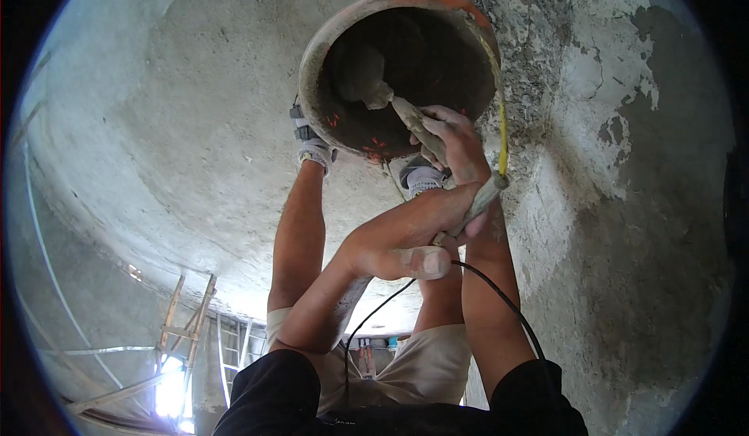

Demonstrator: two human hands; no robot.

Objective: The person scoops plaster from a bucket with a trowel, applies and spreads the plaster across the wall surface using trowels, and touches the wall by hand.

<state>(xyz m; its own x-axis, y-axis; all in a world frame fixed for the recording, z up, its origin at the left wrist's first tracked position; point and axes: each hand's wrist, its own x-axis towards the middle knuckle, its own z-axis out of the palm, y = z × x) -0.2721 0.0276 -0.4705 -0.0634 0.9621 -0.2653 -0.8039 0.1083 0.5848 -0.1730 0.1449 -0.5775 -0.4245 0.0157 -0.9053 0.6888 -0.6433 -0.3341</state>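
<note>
While both hands, right (452, 143) and left (398, 245), clench the trowel (421, 135) inside the bucket (398, 73), scoop shallowly. Keep the blade against the bucket's inner wall, I judge.

Both bare forearms extended forward from lower edge, crossing near wrists. Left hand (402, 245) closed in fist, thumb tucked forward, just below right hand. Right hand (452, 143) above it, fingers curled shut, wrist bent.

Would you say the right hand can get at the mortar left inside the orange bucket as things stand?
Probably yes. The right hand grips a trowel whose blade already lies inside the bucket through its open mouth. The left hand holds a handle lower down, clear of the opening.
</note>
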